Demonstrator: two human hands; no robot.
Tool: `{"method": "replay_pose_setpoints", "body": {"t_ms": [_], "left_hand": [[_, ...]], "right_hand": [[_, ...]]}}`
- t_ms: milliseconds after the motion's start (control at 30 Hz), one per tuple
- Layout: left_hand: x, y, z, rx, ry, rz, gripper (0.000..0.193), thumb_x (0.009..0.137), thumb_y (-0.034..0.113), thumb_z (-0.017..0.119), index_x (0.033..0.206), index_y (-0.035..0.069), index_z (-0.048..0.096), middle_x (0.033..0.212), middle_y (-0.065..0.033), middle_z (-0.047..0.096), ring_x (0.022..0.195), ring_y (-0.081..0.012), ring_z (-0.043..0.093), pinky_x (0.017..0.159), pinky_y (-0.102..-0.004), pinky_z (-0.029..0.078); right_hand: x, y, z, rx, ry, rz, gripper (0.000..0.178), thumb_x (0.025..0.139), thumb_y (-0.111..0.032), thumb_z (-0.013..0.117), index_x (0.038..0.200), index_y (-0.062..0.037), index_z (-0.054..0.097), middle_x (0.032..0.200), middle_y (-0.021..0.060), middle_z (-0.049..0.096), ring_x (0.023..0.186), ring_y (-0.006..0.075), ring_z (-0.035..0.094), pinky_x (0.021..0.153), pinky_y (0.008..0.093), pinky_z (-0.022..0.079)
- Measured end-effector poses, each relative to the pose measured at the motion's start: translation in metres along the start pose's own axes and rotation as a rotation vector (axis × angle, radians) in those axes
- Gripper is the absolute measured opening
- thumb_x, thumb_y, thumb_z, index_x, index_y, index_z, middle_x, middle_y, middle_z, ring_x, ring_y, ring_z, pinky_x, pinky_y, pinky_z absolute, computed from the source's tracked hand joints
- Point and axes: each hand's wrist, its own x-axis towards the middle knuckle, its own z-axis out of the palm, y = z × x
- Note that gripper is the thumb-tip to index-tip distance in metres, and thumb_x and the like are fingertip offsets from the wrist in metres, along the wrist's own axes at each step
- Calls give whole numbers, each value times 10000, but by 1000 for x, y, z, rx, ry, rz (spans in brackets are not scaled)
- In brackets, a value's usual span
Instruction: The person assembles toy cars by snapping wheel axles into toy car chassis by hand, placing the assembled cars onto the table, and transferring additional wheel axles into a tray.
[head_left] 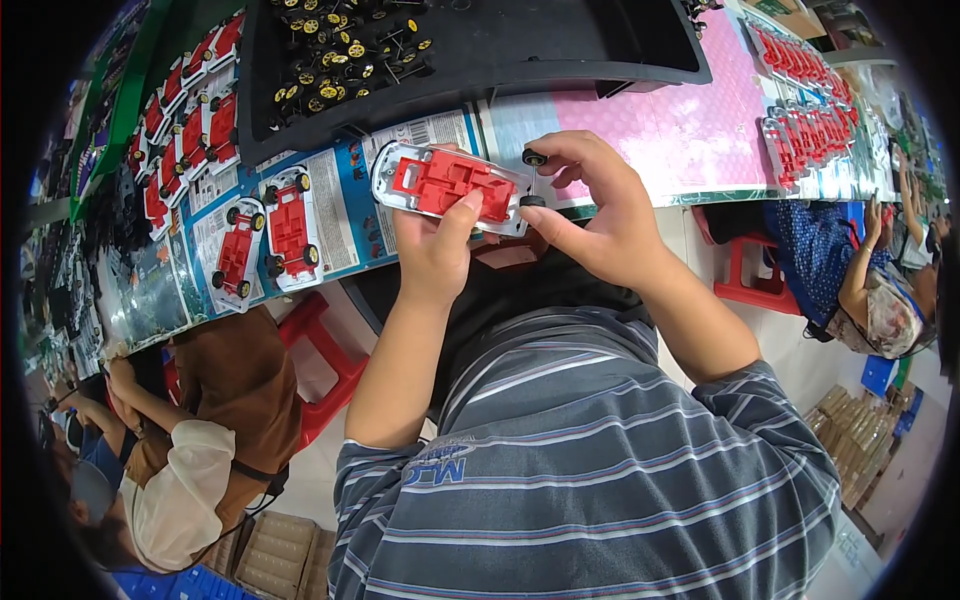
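A toy car body (pixel 455 185), white outside with a red underside facing up, rests in my left hand (pixel 435 240); the thumb presses on the red part. My right hand (pixel 595 205) pinches a wheel axle (pixel 533 180) by its two small black wheels, thumb at one and fingertips at the other. The axle is at the right end of the car body; whether it sits in its slot I cannot tell. Left of my hands, two toy cars (pixel 292 228) (pixel 238 250) with black wheels lie wheels-up on the table.
Ahead stands a large black tray (pixel 560 70) with many yellow-hubbed wheel axles (pixel 335 60). Rows of red-and-white car bodies lie at the far left (pixel 195 130) and far right (pixel 805 120). Other people sit along the table on both sides, near red stools (pixel 755 275).
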Motion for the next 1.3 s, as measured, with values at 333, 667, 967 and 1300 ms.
{"method": "replay_pose_setpoints", "body": {"t_ms": [333,667,967,1300], "left_hand": [[2,0,4,-72,43,34,518,870,78,599,1348,-4,415,1195,-135,564,1043,-219,623,830,-335,547],[4,-3,-4,85,-46,26,494,880,72,622,1323,-33,431,1187,-137,580,1059,-208,616,944,-363,504],[-1,-10,-5,110,-85,59,381,915,166,685,1221,-5,536,1120,-90,642,996,-153,635,874,-307,516],[4,0,-2,30,-93,-60,490,892,171,669,1299,-33,488,1143,-119,638,1036,-170,635,927,-322,505]], "right_hand": [[3,3,-4,124,-73,14,477,797,-44,742,1239,6,569,1166,103,553,986,176,574,861,306,489],[25,-13,4,62,-21,-165,463,766,-62,766,1196,-9,603,1130,113,577,949,191,594,811,303,491],[39,-23,12,-16,-17,-171,452,756,-115,762,1166,-7,607,1107,111,593,946,203,606,820,313,501],[2,29,-11,798,-17,442,335,746,84,488,1056,-5,579,949,63,518,839,139,538,747,279,457]]}}
